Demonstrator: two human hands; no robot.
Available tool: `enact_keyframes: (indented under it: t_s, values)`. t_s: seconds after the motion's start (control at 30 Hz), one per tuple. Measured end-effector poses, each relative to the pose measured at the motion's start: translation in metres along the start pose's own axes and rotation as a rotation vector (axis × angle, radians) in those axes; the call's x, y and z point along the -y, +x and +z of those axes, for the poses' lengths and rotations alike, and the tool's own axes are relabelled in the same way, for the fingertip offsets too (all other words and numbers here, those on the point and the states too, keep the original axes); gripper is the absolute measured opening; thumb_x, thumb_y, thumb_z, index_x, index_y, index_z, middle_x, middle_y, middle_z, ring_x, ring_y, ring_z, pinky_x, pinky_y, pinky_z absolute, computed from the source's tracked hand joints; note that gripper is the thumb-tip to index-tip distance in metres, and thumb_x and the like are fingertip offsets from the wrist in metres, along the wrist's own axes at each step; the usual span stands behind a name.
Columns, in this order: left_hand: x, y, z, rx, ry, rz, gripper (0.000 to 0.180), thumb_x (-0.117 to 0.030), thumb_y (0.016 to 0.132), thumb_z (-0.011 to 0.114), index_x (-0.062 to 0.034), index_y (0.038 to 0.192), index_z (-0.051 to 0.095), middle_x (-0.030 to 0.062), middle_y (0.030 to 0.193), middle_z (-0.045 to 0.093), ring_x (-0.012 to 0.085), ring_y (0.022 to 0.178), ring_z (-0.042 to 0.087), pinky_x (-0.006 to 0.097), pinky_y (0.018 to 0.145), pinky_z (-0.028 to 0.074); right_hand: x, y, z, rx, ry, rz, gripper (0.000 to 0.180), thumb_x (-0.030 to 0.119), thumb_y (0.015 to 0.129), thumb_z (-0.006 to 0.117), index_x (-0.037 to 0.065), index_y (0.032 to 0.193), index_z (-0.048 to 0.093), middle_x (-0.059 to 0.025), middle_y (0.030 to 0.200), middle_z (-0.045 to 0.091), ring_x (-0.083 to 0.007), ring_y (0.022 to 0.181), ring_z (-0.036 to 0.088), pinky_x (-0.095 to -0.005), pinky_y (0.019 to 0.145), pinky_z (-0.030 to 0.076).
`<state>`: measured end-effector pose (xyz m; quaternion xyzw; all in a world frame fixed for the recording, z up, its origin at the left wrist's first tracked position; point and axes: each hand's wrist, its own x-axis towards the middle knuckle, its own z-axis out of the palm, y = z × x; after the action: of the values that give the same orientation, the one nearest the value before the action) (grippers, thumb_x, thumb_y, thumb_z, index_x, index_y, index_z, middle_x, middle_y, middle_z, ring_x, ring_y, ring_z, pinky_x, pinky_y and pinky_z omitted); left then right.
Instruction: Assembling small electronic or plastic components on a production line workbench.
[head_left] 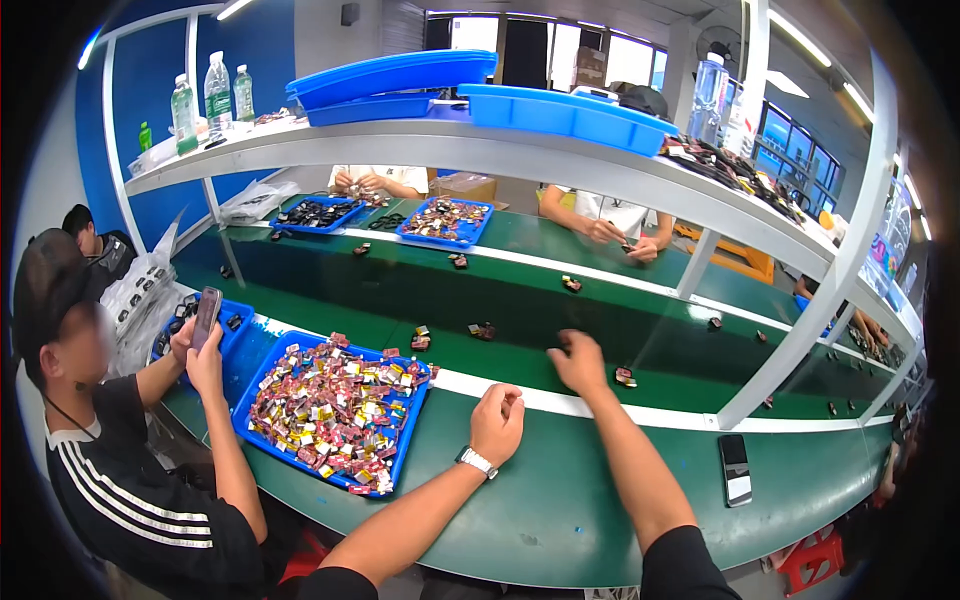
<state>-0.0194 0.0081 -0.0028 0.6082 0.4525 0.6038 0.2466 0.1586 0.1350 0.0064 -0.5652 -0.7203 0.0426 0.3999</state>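
Note:
My left hand (497, 425), with a silver watch (477, 462) at its wrist, rests over the near edge of the belt. Its fingers are curled in, and whatever they may hold is hidden. Beside it on the left, a blue tray (406, 440) is heaped with small red, white and yellow parts (335, 410). My right hand (580, 364) reaches out over the green belt (520, 355), fingers bent but apart, with nothing visible in them. Just right of its wrist lies one small part (625, 377); another small part (482, 331) lies on the belt to its left.
A black phone (735, 470) lies on the green table at right. At left sits a person (130, 470) holding a phone (206, 318). Two people work across the belt near a tray of parts (445, 240). A white shelf (560, 165) on posts crosses above, bearing blue trays and bottles.

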Motion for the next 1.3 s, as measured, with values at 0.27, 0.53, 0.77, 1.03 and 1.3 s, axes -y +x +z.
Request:
enact_keyframes:
  t_s: [0.27, 0.53, 0.77, 1.03, 1.3]
  values:
    - [0.012, 0.007, 0.002, -0.038, -0.016, -0.078, 0.009, -0.005, 0.086, 0.061, -0.0014, 0.093, 0.057, 0.0036, 0.074, 0.059, 0.0096, 0.062, 0.052, 0.025, 0.058, 0.045, 0.055, 0.038, 0.089, 0.093, 0.093, 0.139, 0.062, 0.023, 0.067, 0.081, 0.003, 0.121, 0.058, -0.0122, 0.105, 0.068, -0.03, 0.098, 0.063, -0.0393, 0.09, 0.049]
    - [0.028, 0.008, -0.002, 0.034, -0.144, -0.208, 0.011, -0.01, 0.09, 0.058, -0.0014, 0.097, 0.058, 0.0071, 0.074, 0.065, 0.0124, 0.064, 0.059, 0.027, 0.061, 0.049, 0.028, -0.027, -0.012, 0.32, 0.488, 0.039, 0.063, 0.014, 0.065, 0.083, 0.007, 0.122, 0.056, -0.004, 0.097, 0.069, -0.0163, 0.091, 0.063, -0.0314, 0.085, 0.049]
    - [-0.002, 0.007, -0.001, 0.992, -0.523, -0.607, 0.046, -0.032, 0.1, 0.05, 0.003, 0.129, 0.051, 0.0116, 0.108, 0.065, 0.0142, 0.087, 0.064, 0.027, 0.075, 0.054, 0.035, -0.12, -0.128, 0.498, 0.401, -0.109, 0.065, 0.012, 0.065, 0.083, 0.012, 0.126, 0.058, -0.0032, 0.108, 0.066, -0.024, 0.111, 0.053, -0.0377, 0.099, 0.042]
    - [-0.026, 0.002, 0.008, 0.824, -0.59, -0.734, 0.039, -0.013, 0.097, 0.05, 0.0016, 0.133, 0.047, 0.0126, 0.108, 0.064, 0.0176, 0.092, 0.066, 0.029, 0.081, 0.057, 0.041, -0.127, -0.134, 0.352, 0.419, -0.147, 0.05, 0.007, 0.075, 0.073, 0.011, 0.123, 0.06, -0.0079, 0.121, 0.058, -0.0278, 0.114, 0.051, -0.0386, 0.099, 0.043]
    - [-0.021, -0.001, 0.003, 0.66, -0.624, -0.658, 0.029, -0.001, 0.093, 0.05, -0.0038, 0.122, 0.047, 0.0143, 0.111, 0.062, 0.022, 0.098, 0.065, 0.036, 0.086, 0.057, 0.046, -0.136, -0.101, 0.096, 0.155, -0.339, 0.031, 0.013, 0.081, 0.07, 0.015, 0.112, 0.067, -0.0076, 0.118, 0.056, -0.0277, 0.107, 0.055, -0.0384, 0.088, 0.049]
